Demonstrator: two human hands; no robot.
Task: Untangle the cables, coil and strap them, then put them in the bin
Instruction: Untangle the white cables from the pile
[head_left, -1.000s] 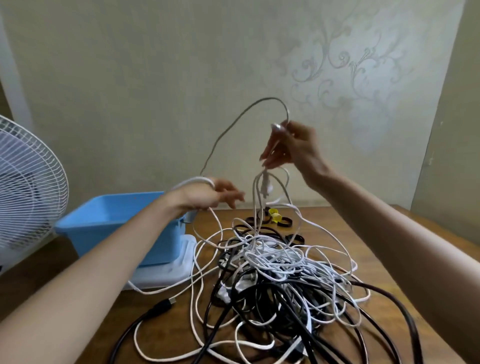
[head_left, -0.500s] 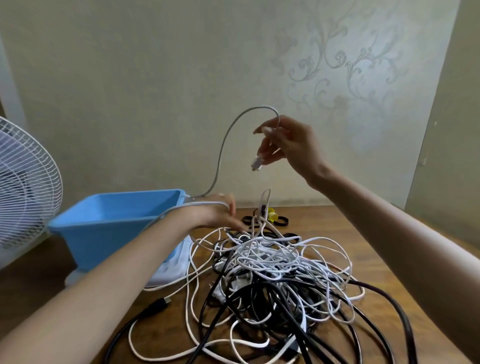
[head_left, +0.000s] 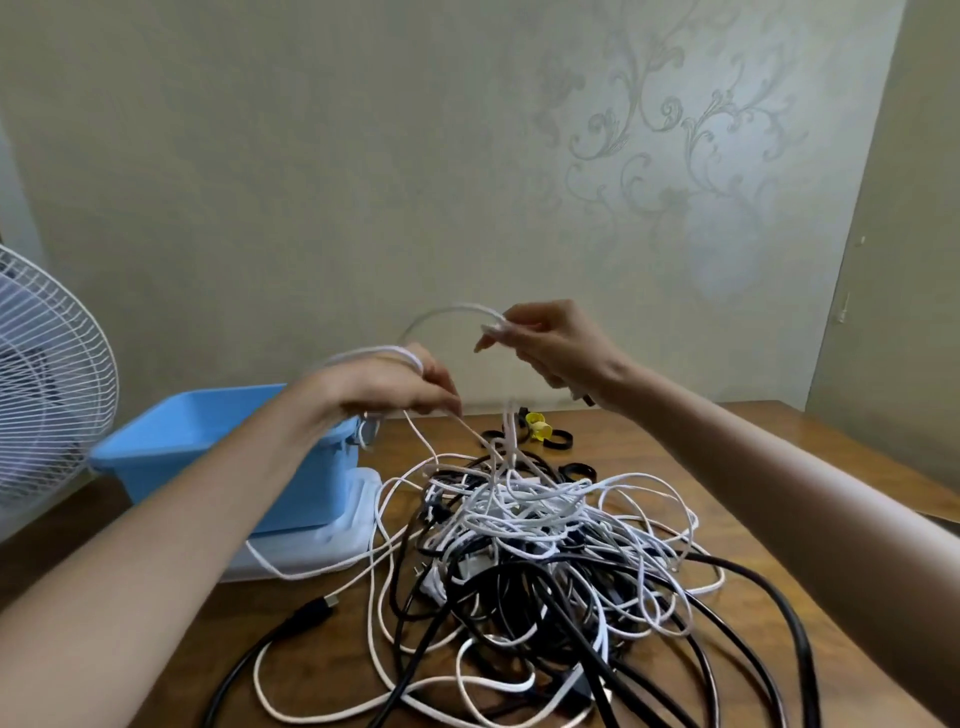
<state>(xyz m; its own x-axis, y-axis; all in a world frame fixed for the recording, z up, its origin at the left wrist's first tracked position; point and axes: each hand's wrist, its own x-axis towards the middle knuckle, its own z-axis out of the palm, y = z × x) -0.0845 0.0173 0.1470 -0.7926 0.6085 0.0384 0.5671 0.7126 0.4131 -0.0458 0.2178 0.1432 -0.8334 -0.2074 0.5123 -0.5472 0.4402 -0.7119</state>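
A white cable is held raised above the table, arched between the two hands, with strands trailing down into the tangle of black and white leads below; several turns are laid round the left hand, whose fingers are curled together upon them, seemingly so that the hand serves as a former for the coil; the cable's upper stretch is pinched between thumb and fingertips of the right hand, presumably so that the next turn may be fed across; black straps and a yellow clip are laid just behind the tangle, within reach for binding; the blue bin is stood on a pale lid at the left, near the left hand; all is borne by a brown wooden table; a white fan is seen at the far left, and a pale patterned wall behind.
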